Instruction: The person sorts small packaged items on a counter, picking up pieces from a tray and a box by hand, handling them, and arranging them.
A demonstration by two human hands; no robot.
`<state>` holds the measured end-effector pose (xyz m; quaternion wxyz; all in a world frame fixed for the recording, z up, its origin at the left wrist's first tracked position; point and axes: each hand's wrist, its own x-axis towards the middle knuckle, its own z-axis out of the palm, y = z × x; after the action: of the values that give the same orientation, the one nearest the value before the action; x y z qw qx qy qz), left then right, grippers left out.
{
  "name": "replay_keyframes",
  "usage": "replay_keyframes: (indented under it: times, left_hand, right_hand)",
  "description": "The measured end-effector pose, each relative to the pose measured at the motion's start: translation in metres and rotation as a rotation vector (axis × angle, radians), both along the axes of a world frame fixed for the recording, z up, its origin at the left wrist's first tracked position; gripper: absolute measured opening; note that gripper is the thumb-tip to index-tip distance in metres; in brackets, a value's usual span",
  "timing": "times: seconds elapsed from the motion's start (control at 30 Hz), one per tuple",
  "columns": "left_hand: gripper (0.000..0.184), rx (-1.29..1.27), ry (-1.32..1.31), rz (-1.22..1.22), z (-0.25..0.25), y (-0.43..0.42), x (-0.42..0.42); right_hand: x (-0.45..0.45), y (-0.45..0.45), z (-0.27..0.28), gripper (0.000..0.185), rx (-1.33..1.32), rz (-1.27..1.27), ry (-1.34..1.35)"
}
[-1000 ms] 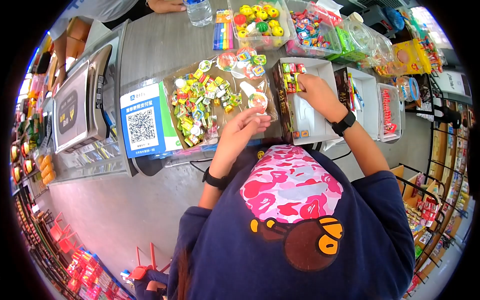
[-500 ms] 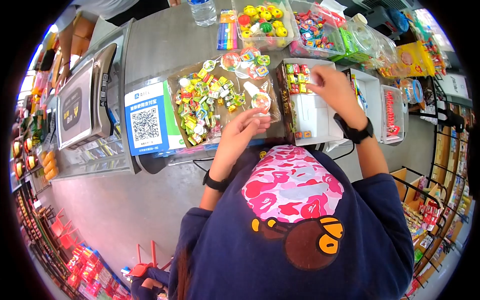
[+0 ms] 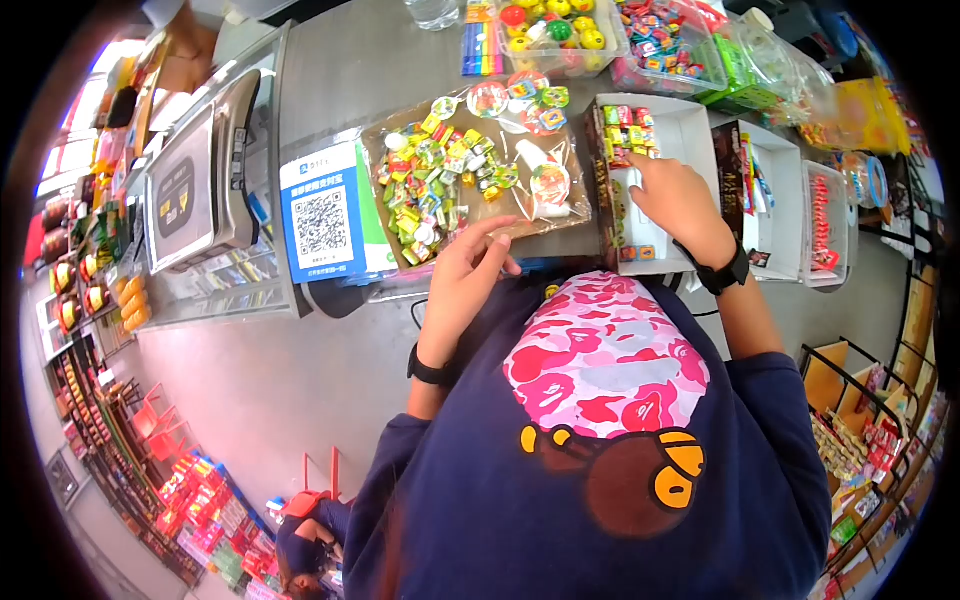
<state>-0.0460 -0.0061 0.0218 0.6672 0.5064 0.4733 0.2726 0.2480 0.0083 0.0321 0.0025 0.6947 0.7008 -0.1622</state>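
My right hand is over the white box, fingertips just below the small wrapped candies at its upper left; whether it pinches one is hidden. A few orange pieces lie at that box's near end. My left hand is at the near edge of the cardboard tray, with its fingers apart and nothing visible in them. Many green and yellow candies fill the tray's left part. A clear bag with a white bottle-shaped item lies at its right.
A blue QR-code card lies left of the tray, beside a silver device. Tubs of yellow balls and wrapped sweets stand behind. Another white box and a clear container are at right. A seated person is below.
The view has shifted, so the counter sits further right. My right hand went from the candies to the box's right side, then back beneath them. My left hand has drawn back from the bagged item.
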Motion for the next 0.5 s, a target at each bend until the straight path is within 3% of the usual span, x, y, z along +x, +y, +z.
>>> replay_keyframes:
  times: [0.1,0.17,0.27,0.3,0.37,0.5]
  left_hand:
    - [0.029,0.04,0.046,0.075,0.0,-0.001,-0.017]
    - [0.03,0.153,0.045,0.387,-0.002,-0.001,-0.028]
    - [0.045,0.382,0.643,0.29,0.013,0.013,-0.043]
    - [0.045,0.382,0.647,0.298,0.006,0.015,-0.047]
    - [0.054,0.839,0.837,0.11,-0.013,0.018,-0.053]
    - [0.05,0.82,0.924,0.091,-0.012,0.021,-0.032]
  right_hand:
    - [-0.002,0.001,0.002,0.037,-0.022,0.018,-0.022]
    - [-0.002,0.001,0.006,0.034,-0.032,-0.019,0.026]
    - [-0.002,-0.002,0.012,0.035,0.026,-0.02,0.081]
    - [-0.003,-0.002,0.016,0.035,0.053,-0.032,0.096]
    - [-0.006,-0.004,0.02,0.035,0.047,-0.027,0.129]
    - [-0.013,-0.007,0.027,0.033,0.03,-0.028,0.205]
